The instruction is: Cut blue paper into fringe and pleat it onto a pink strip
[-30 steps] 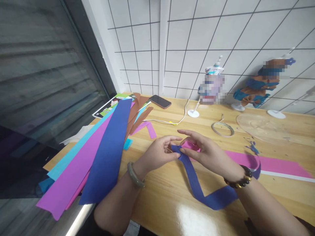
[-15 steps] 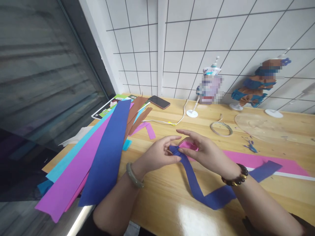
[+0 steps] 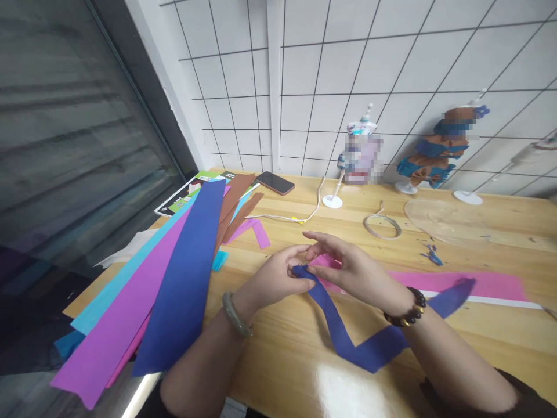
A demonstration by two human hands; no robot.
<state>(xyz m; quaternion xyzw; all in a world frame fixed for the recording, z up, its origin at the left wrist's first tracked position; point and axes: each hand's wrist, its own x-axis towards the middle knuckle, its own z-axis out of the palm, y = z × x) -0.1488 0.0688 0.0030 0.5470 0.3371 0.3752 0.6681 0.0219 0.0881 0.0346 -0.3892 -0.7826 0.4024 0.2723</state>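
Observation:
Between my hands is the gathered end of a dark blue strip point(image 3: 335, 325). My left hand point(image 3: 278, 276), with a green bangle at the wrist, pinches that end from the left. My right hand point(image 3: 342, 261), with a dark beaded bracelet, has its thumb and fingers closed on the same end from the right. The rest of the strip hangs down, bends on the table and passes under my right forearm. A pink strip point(image 3: 478, 284) lies flat behind that forearm, and more pink material shows behind my right fingers.
Long blue point(image 3: 187, 290), purple, light blue and brown strips lie at the left. Behind are a phone point(image 3: 275, 183), a white cord point(image 3: 319, 194), small dressed stands point(image 3: 333, 201), a tape ring point(image 3: 382, 226) and a clear round sheet point(image 3: 444, 223).
The view has shifted slightly, moving most things left in the picture. Both hands keep hold of the gathered blue end, which sits slightly lower between the fingers.

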